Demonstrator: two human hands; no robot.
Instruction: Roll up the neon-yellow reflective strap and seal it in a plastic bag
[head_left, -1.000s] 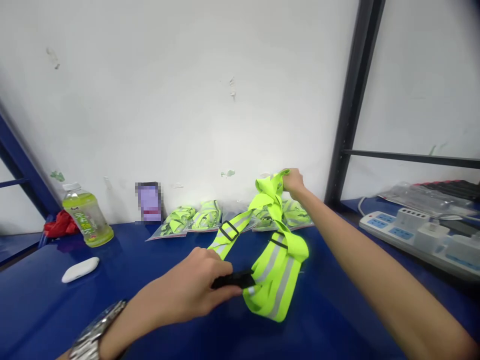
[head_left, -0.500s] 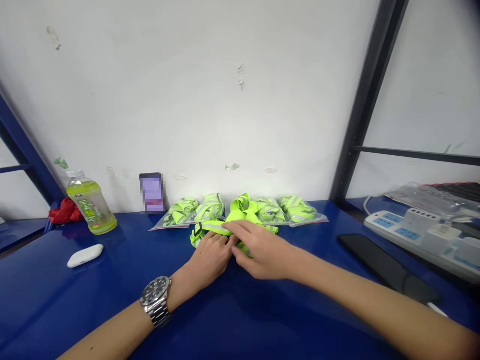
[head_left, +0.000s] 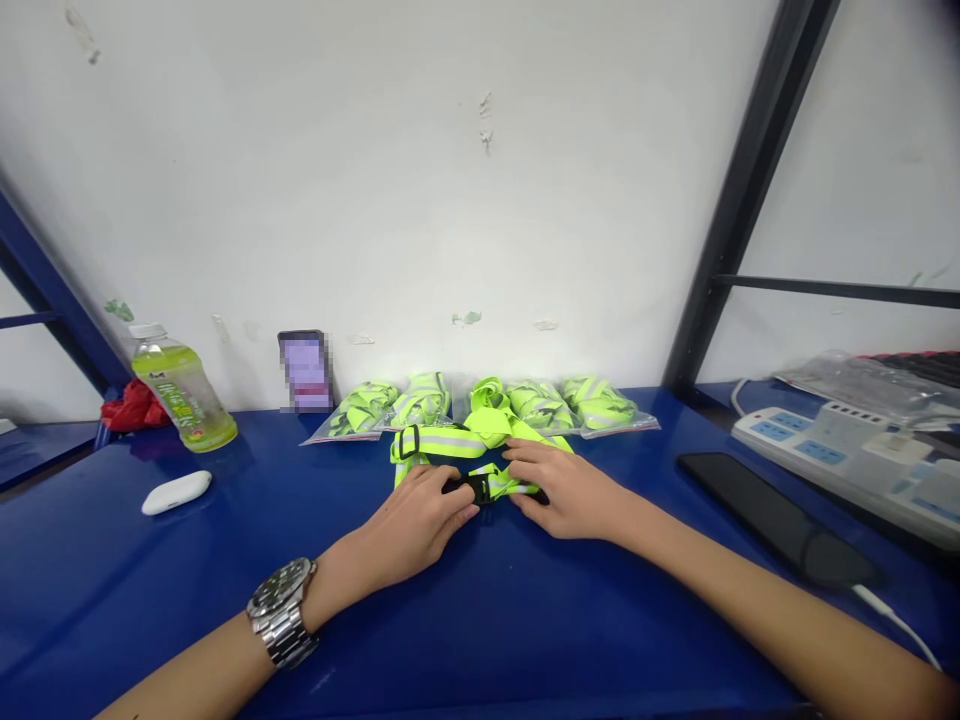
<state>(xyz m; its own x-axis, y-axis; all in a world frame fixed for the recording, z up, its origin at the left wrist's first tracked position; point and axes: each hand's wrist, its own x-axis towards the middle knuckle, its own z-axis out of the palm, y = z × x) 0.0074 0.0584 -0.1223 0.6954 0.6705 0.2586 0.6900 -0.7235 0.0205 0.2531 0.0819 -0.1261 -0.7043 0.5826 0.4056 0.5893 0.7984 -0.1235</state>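
Head view: left hand (head_left: pixel 420 520) and right hand (head_left: pixel 566 490) pinch the black plastic buckle (head_left: pixel 475 487) between them; neon yellow reflective strap vest (head_left: pixel 457 442) stretches left-right, just beyond.

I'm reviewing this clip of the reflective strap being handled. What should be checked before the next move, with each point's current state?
1. Left hand on the black buckle: ok.
2. Right hand pressing the reflective strap: ok.
3. Strap lying on the blue table: ok.
4. Buckle halves clicked together: cannot tell.
5. Bagged straps at the wall kept apart from the loose one: not ok, they touch.
6. Phone out of the hands' way: ok.
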